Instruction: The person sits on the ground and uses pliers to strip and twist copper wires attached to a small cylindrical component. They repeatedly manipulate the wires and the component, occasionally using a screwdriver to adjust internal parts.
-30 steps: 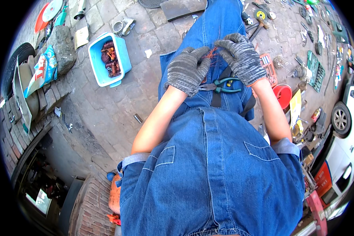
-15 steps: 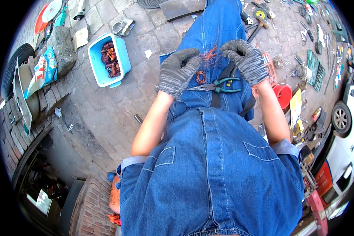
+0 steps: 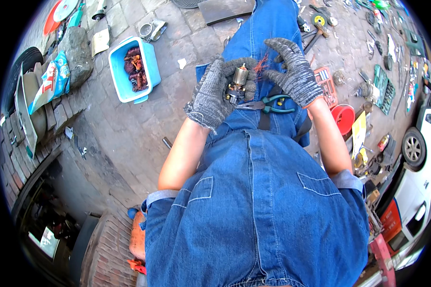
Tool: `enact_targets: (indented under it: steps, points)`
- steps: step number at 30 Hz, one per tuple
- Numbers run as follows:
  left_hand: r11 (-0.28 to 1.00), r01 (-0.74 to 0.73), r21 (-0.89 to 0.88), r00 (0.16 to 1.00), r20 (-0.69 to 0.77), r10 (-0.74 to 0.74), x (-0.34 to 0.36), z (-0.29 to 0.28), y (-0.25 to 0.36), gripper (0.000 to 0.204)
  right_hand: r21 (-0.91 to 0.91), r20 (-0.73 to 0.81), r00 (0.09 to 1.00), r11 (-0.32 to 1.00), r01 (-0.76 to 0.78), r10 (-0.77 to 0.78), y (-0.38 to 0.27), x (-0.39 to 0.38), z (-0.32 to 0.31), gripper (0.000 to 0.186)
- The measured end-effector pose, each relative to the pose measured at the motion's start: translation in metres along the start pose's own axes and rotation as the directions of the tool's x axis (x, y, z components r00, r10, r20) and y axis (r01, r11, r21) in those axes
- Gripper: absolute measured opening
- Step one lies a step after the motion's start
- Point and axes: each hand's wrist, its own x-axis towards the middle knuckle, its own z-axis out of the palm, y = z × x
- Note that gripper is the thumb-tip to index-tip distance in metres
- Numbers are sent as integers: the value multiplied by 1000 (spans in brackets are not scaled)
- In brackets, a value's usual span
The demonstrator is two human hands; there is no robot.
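In the palm of my left hand (image 3: 215, 93), gloved in grey knit, lies a small motor armature (image 3: 240, 79) with a silvery core and a dark lower end. My left fingers curl round it from behind. Just right of it, loose reddish copper wires (image 3: 261, 65) stick up over my thigh. My right hand (image 3: 294, 74), in the same kind of glove, is beside these wires with its fingers apart. Green-handled pliers (image 3: 272, 104) rest on my lap below both hands, their jaws partly behind the left hand.
A light blue basin (image 3: 153, 71) on the paving at left holds copper windings. A red bucket (image 3: 343, 118), an orange tool case (image 3: 324, 86), a hammer (image 3: 316, 37) and a green socket case (image 3: 384, 88) are at right. A white car (image 3: 416, 191) stands farther right.
My left hand has turned palm up, bringing the armature into view. The right hand's fingers have spread apart and moved slightly up. The copper wire coil on my lap is now hidden.
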Motion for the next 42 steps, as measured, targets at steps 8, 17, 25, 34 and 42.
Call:
enact_targets:
  steps: [8, 17, 25, 34, 42]
  points:
    - [983, 52, -178, 994, 106, -34, -8, 9, 5, 74, -238, -185, 953, 952, 194, -241, 9, 0, 0, 32]
    - [984, -97, 152, 994, 74, 86, -17, 23, 9, 63, -230, -181, 959, 958, 173, -216, -16, -8, -15, 25]
    - [844, -272, 463, 962, 120, 244, -25, 27, 7, 44, -18, -147, 952, 963, 270, -270, -30, -15, -29, 21]
    - [420, -500, 757, 841, 309, 444, -24, 29, 6, 36, 163, -135, 954, 943, 289, -269, -48, -25, -28, 31]
    - [315, -506, 803, 816, 328, 476, -25, 35, 6, 37, 178, -180, 949, 940, 292, -260, -54, -28, -23, 28]
